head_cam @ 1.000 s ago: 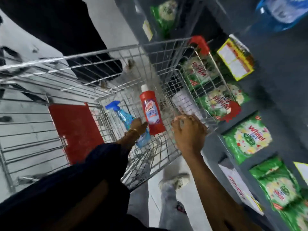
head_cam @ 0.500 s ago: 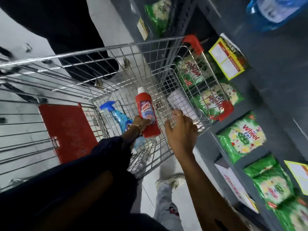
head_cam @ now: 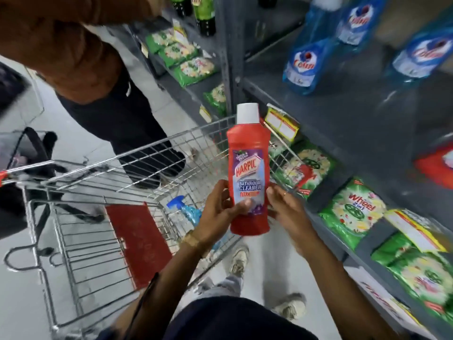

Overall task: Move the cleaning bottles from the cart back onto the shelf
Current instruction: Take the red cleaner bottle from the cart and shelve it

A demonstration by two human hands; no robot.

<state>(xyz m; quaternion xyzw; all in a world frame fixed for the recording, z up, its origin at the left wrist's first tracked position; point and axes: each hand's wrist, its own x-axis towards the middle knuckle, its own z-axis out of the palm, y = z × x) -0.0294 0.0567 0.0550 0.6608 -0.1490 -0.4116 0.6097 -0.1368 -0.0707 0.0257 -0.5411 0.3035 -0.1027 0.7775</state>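
Observation:
A red Harpic bathroom cleaner bottle [head_cam: 248, 155] with a white cap stands upright in the air above the wire cart [head_cam: 103, 173]. My left hand [head_cam: 218, 212] grips its lower part, thumb across the label. My right hand [head_cam: 286, 209] touches the bottle's right side with fingers spread. A blue spray bottle [head_cam: 185, 208] lies in the cart behind my left hand, partly hidden. The grey shelf [head_cam: 343, 114] on the right carries several blue Colin bottles [head_cam: 305, 62].
A person in a brown top and dark trousers [head_cam: 110, 101] stands just beyond the cart. Green detergent packs [head_cam: 353, 214] fill the lower shelves on the right. A red flap [head_cam: 137, 239] sits in the cart's child seat. My shoes show on the pale floor below.
The red bottle has been lifted out of the cart and raised upright. My right hand left the cart rim and came to the bottle. The view tilted up toward the shelf.

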